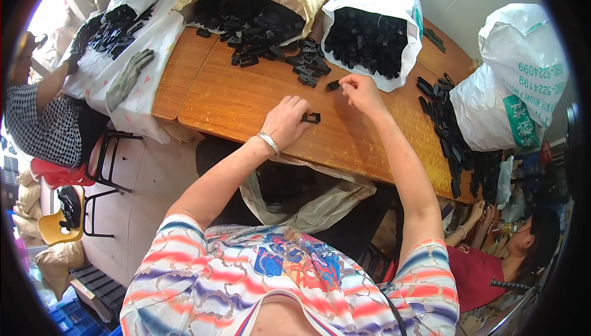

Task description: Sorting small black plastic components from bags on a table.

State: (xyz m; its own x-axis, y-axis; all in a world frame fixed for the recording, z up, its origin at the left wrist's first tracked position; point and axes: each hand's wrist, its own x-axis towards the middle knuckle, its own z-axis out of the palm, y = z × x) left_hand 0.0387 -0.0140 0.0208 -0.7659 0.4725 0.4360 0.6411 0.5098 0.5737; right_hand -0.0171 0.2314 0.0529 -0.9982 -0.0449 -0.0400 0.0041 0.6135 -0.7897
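Wooden slatted worktable, sacks of black plastic parts behind. Left hand pinches small black rectangular plastic frame on the tabletop; right hand fingertips grip small black plastic clip just above it.

A wooden bench is set on a pale floor; a red stool and yellow chair are placed left.
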